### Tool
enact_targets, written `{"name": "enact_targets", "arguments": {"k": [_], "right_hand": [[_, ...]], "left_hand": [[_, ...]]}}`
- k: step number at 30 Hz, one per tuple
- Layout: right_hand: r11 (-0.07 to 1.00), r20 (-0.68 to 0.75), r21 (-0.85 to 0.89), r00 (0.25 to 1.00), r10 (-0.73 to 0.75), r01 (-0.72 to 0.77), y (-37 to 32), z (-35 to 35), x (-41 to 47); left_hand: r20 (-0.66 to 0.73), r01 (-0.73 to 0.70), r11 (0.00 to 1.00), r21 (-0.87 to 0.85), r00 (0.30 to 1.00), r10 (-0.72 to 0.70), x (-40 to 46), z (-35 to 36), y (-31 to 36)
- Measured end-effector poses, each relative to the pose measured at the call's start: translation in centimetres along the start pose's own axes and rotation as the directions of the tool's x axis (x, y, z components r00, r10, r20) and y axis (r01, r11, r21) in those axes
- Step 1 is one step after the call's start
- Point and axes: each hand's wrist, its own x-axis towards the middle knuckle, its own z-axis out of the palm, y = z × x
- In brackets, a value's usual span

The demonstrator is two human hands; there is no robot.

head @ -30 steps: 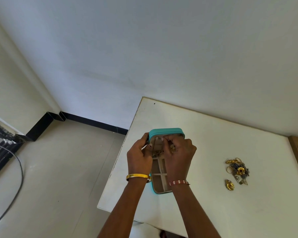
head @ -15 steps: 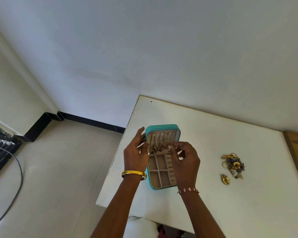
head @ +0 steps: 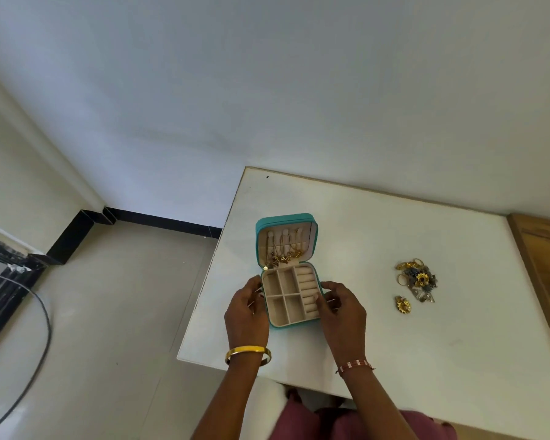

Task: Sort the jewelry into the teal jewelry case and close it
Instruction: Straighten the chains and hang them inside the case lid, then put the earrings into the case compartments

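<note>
Head camera, and we look down on the teal jewelry case (head: 286,271) lying open near the left edge of the white bench (head: 378,328), lid tipped back with gold necklaces (head: 281,257) hanging inside it. Our left hand (head: 246,308) touches the case's left wall, fingers loosely curved, its grip around nothing. Our right hand (head: 340,308) rests against the right wall, thumb at the ring-roll edge, fingers relaxed. The tray compartments show bare beige lining. Well off to the right, a heap of gold jewelry (head: 416,279) lies on the bench, one gold earring (head: 403,304) just beside it.
</note>
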Motion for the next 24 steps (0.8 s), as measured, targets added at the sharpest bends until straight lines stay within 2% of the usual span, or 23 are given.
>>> {"name": "enact_targets", "arguments": {"k": [10, 19, 24], "right_hand": [[0.998, -0.089, 0.029, 0.994, 0.065, -0.063, 2.2, -4.0, 0.6], [0.993, -0.120, 0.084, 0.988, 0.093, -0.083, 3.4, -5.3, 0.3], [0.987, -0.312, 0.122, 0.940, 0.138, -0.105, 5.0, -7.0, -0.7]], "left_hand": [[0.111, -0.054, 0.999, 0.004, 0.992, 0.053, -1.2, 4.1, 0.9], [0.124, -0.106, 0.994, 0.040, 0.987, 0.101, -1.4, 6.0, 0.4], [-0.034, -0.080, 0.996, -0.024, 0.996, 0.080, -3.9, 5.3, -0.7]]}}
